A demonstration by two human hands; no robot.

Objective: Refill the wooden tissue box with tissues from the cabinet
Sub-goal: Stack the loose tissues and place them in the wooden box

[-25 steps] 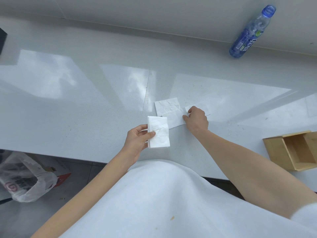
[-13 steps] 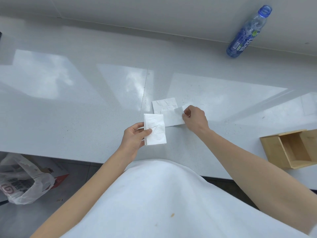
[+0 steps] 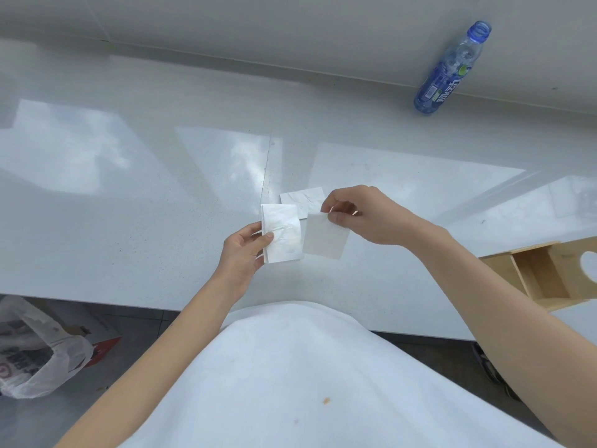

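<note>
My left hand point(image 3: 244, 250) grips a small stack of folded white tissues point(image 3: 282, 234) by its lower left edge, held just above the white counter point(image 3: 129, 221). My right hand point(image 3: 358, 215) pinches the top corner of a single folded tissue point(image 3: 324, 237), which hangs lifted off the counter right beside the stack. Another folded tissue point(image 3: 303, 200) lies flat on the counter behind both. The wooden tissue box point(image 3: 542, 276) lies on its side at the right edge, its open end facing me, a round hole in one panel; my right forearm partly covers it.
A blue-labelled plastic bottle point(image 3: 447, 72) without a cap stands at the back right against the wall. Below the counter's front edge on the left, a translucent plastic bag point(image 3: 35, 350) and a red-and-white carton point(image 3: 103, 347) rest on the floor.
My right hand has picked one folded tissue up off the counter and brought it toward the stack. My left hand with the stack has barely moved.
</note>
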